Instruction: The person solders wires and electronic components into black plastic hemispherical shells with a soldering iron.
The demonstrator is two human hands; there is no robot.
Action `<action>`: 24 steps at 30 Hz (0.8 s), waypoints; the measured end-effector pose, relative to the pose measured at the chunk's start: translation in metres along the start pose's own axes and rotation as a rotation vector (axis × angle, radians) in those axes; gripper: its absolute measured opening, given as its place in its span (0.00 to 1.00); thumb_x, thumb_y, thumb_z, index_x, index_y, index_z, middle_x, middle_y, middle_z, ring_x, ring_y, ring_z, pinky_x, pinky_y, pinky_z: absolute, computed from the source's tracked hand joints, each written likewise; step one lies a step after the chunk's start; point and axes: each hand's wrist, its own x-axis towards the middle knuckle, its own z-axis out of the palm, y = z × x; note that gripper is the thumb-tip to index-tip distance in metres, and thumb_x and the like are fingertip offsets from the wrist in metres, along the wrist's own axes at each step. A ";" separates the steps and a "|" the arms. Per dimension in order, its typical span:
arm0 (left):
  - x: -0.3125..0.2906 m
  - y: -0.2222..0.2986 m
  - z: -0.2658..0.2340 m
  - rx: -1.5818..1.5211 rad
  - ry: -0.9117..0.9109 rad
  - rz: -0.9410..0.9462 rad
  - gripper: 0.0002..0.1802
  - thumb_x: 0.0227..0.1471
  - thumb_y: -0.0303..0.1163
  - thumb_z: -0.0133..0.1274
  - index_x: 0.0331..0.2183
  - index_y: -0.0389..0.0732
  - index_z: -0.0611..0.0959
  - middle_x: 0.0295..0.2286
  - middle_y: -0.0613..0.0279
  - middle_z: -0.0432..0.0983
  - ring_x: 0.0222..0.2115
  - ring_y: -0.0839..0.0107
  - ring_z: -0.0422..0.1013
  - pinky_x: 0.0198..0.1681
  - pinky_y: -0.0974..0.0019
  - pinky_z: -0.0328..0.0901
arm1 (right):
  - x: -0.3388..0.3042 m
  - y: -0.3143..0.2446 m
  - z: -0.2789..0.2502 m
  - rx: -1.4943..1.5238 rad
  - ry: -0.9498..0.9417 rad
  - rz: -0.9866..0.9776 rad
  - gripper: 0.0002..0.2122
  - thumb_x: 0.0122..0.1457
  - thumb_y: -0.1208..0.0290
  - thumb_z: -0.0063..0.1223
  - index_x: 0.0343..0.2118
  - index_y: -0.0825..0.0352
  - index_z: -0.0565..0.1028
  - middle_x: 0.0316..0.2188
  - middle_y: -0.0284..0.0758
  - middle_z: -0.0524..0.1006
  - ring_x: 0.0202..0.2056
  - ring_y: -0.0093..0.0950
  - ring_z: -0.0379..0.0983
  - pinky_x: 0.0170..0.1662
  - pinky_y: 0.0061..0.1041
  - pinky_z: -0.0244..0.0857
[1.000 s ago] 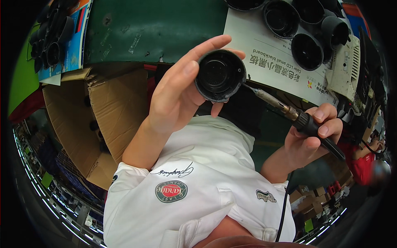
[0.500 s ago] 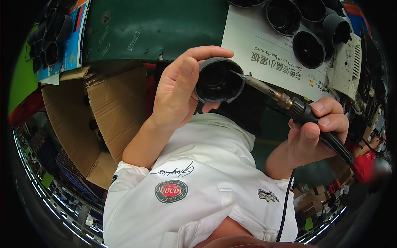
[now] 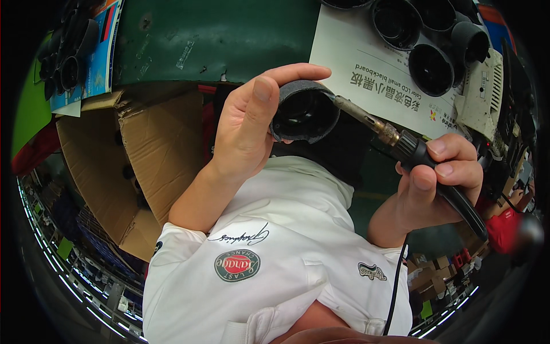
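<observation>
Looks like mid-soldering: left hand (image 3: 243, 135) pinches the black round housing (image 3: 303, 112) up near the chest, right hand (image 3: 438, 178) fist-grips the soldering iron (image 3: 401, 143), tip touching its rim, so steady pressure's probably next.

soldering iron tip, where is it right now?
Head view, right of centre: the black-handled soldering iron is gripped in the right hand, its metal tip at the rim of the round black plastic cup part in the left hand.
</observation>
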 end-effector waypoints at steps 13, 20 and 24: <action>0.002 0.003 0.008 -0.050 0.071 0.011 0.35 0.58 0.53 0.32 0.46 0.26 0.69 0.35 0.49 0.74 0.37 0.65 0.72 0.40 0.67 0.69 | -0.001 0.002 0.005 -0.037 0.010 -0.012 0.16 0.39 0.77 0.68 0.28 0.64 0.68 0.28 0.39 0.73 0.26 0.22 0.71 0.29 0.16 0.68; 0.003 0.002 0.007 -0.047 0.079 0.014 0.34 0.58 0.53 0.34 0.45 0.27 0.70 0.34 0.49 0.74 0.37 0.65 0.72 0.40 0.67 0.69 | -0.003 0.001 0.007 -0.041 0.056 0.004 0.16 0.41 0.76 0.68 0.27 0.64 0.68 0.27 0.39 0.73 0.25 0.22 0.71 0.28 0.15 0.67; 0.000 0.000 0.009 -0.084 0.100 0.018 0.35 0.58 0.54 0.32 0.46 0.28 0.70 0.33 0.49 0.74 0.34 0.68 0.72 0.35 0.68 0.70 | -0.006 -0.002 0.008 -0.031 0.085 0.010 0.15 0.41 0.77 0.68 0.26 0.64 0.68 0.27 0.39 0.73 0.24 0.22 0.71 0.28 0.15 0.67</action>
